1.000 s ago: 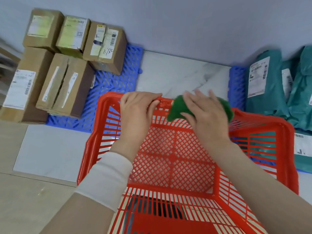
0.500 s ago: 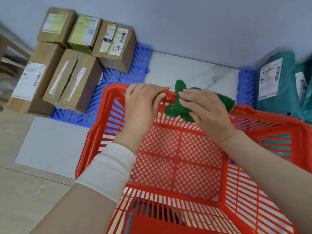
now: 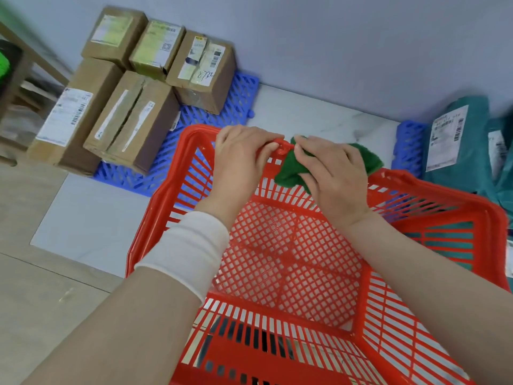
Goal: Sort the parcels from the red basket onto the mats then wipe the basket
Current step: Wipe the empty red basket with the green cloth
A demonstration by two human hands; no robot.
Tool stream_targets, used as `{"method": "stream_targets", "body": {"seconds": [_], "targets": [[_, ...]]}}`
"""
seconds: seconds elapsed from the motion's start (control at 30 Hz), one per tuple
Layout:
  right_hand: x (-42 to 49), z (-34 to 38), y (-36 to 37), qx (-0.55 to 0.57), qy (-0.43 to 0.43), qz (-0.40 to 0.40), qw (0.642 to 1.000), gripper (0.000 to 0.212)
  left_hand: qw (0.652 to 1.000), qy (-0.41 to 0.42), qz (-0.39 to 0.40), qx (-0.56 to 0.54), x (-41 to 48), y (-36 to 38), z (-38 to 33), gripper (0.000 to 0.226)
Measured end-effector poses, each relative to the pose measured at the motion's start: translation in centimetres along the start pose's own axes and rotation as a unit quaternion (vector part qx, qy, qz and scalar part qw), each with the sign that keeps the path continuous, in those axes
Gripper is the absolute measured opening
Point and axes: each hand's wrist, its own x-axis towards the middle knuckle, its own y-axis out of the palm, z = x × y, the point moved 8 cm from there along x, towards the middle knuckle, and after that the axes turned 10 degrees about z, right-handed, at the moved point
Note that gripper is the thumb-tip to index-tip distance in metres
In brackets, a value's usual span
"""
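The cloth (image 3: 291, 173) is now drawn along the far rim of the basket (image 3: 291, 259) to the left hand (image 3: 241, 159), whose grip is curled over that rim. The right hand (image 3: 333, 173) keeps its grip pinched on the cloth. The parcels (image 3: 133, 120) are laid on the mats (image 3: 241, 107), so wiping is judged underway.

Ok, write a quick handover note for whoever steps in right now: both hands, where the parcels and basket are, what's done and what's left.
Hands: the left hand grips the far rim of the red basket. The right hand holds the green cloth against that same rim.
Things: the cardboard boxes sit on the left blue mat. The teal mailer bags are on the right blue mat.
Done: sorting, it seems, as no parcels show in the basket.
Left: finish wiping the basket. How much is already wiped cannot be told.
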Motion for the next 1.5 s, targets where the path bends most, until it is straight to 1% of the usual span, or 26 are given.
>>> {"method": "stream_targets", "body": {"seconds": [0.03,0.1,0.17,0.23,0.33,0.4,0.5,0.57,0.63,0.7,0.73,0.8,0.83,0.87,0.9,0.93,0.97,1.03,1.1,1.2,1.23,1.27,1.3,1.37,1.43,1.5], "targets": [[-0.2,0.2,-0.1,-0.023,-0.014,-0.009,1.000,0.022,1.000,0.000,0.000,-0.001,0.0,0.0,0.0,0.022],[-1.0,0.5,0.0,-0.066,-0.074,-0.008,0.995,0.022,1.000,0.002,0.002,-0.003,-0.1,0.1,0.0,0.022],[-2.0,0.2,0.5,-0.103,-0.141,0.021,0.984,0.030,1.000,0.007,0.005,0.002,-0.1,0.0,0.0,0.022],[-3.4,-0.3,0.8,-0.163,-0.180,0.066,0.968,0.043,1.000,0.009,0.008,0.004,0.0,0.0,0.0,0.023],[-6.3,-1.9,1.4,-0.297,-0.214,0.144,0.920,0.058,1.000,0.005,0.009,-0.005,-0.1,0.0,0.2,0.023],[-6.7,-2.4,1.9,-0.370,-0.218,0.171,0.887,0.064,1.000,0.002,0.010,-0.003,-0.1,0.0,0.2,0.023],[-4.3,-0.4,4.1,-0.400,-0.231,0.155,0.873,0.062,1.000,0.011,0.000,0.007,0.1,0.2,0.1,0.024],[-3.0,1.4,6.6,-0.411,-0.257,0.165,0.859,0.055,1.000,0.013,-0.008,0.007,0.1,0.2,0.2,0.024],[-2.8,2.4,8.8,-0.441,-0.291,0.182,0.829,0.056,1.000,0.014,-0.013,0.004,0.3,0.2,0.4,0.024],[-3.7,2.1,9.7,-0.468,-0.319,0.203,0.799,0.062,1.000,0.019,-0.014,0.006,0.4,0.2,0.4,0.024],[-4.7,1.4,9.7,-0.491,-0.338,0.217,0.773,0.062,1.000,0.024,-0.012,0.006,0.5,0.2,0.4,0.025],[-7.6,-1.4,8.7,-0.508,-0.333,0.308,0.732,0.064,1.000,0.029,-0.012,0.002,0.3,0.2,0.4,0.025],[-8.9,-2.6,7.6,-0.502,-0.325,0.332,0.730,0.064,0.999,0.032,-0.013,-0.001,0.1,0.1,0.3,0.025],[-10.6,-3.5,5.9,-0.495,-0.317,0.335,0.736,0.056,0.999,0.034,-0.013,-0.003,0.0,0.1,0.3,0.025],[-12.3,-4.7,4.5,-0.506,-0.315,0.330,0.732,0.043,0.999,0.036,-0.015,-0.005,-0.1,0.1,0.4,0.026],[-12.8,-4.9,3.3,-0.507,-0.308,0.295,0.749,0.036,0.999,0.038,-0.017,-0.004,-0.1,0.1,0.4,0.026],[-12.4,-4.6,2.7,-0.489,-0.298,0.277,0.771,0.040,0.999,0.040,-0.019,-0.002,-0.1,0.1,0.3,0.026],[-10.2,-3.9,4.3,-0.520,-0.281,0.307,0.746,0.032,0.999,0.040,-0.025,0.000,-0.1,0.1,0.3,0.026],[-6.4,-1.2,6.4,-0.411,-0.185,0.349,0.821,0.039,0.999,0.040,-0.031,-0.005,0.0,0.0,0.4,0.025],[-3.1,3.6,10.1,-0.354,-0.258,0.314,0.842,0.059,0.998,0.041,-0.037,-0.008,0.1,0.1,0.5,0.024],[-2.7,3.9,10.7,-0.350,-0.259,0.308,0.846,0.065,0.998,0.042,-0.036,-0.004,0.1,0.1,0.5,0.024],[-3.0,3.6,10.8,-0.364,-0.253,0.310,0.841,0.070,0.998,0.042,-0.036,-0.001,0.1,0.2,0.5,0.025],[-3.8,2.5,10.4,-0.378,-0.232,0.324,0.836,0.075,0.998,0.043,-0.037,0.002,0.1,0.2,0.5,0.025],[-6.4,-0.8,7.3,-0.359,-0.150,0.363,0.846,0.080,0.998,0.042,-0.037,0.005,0.0,0.2,0.5,0.025],[-8.7,-3.4,2.9,-0.348,-0.099,0.317,0.877,0.075,0.999,0.035,-0.033,0.008,0.0,0.2,0.5,0.024],[-9.2,-5.2,-0.5,-0.308,-0.037,0.233,0.922,0.065,0.999,0.027,-0.029,0.009,-0.1,0.2,0.4,0.024]]}}
